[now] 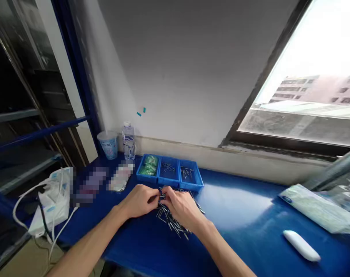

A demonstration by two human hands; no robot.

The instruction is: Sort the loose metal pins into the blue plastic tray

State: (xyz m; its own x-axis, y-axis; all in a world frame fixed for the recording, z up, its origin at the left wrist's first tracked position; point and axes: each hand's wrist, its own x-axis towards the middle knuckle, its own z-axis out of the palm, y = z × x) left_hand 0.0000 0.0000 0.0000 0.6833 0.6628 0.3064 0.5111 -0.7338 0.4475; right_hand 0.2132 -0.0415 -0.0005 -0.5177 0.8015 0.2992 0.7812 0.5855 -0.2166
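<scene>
A loose pile of thin dark metal rods, some bent into an L like hex keys, lies on the blue tabletop. At the pile's upper left, my left hand is closed, thumb and index finger pinched on a thin metal rod. My right hand faces it over the pile, its fingers also pinched on a thin metal rod; the fingertips partly hide these pieces. Just beyond the hands stand three joined blue bins. Green-and-clear small packets fill the left bin. A few metal rods lie in the middle bin and the right bin.
Behind the bins' left side stand a water bottle and a blue-white cup. A power strip with white cables lies at left. On the right are a white oblong object and a pale packet. A wall borders the back.
</scene>
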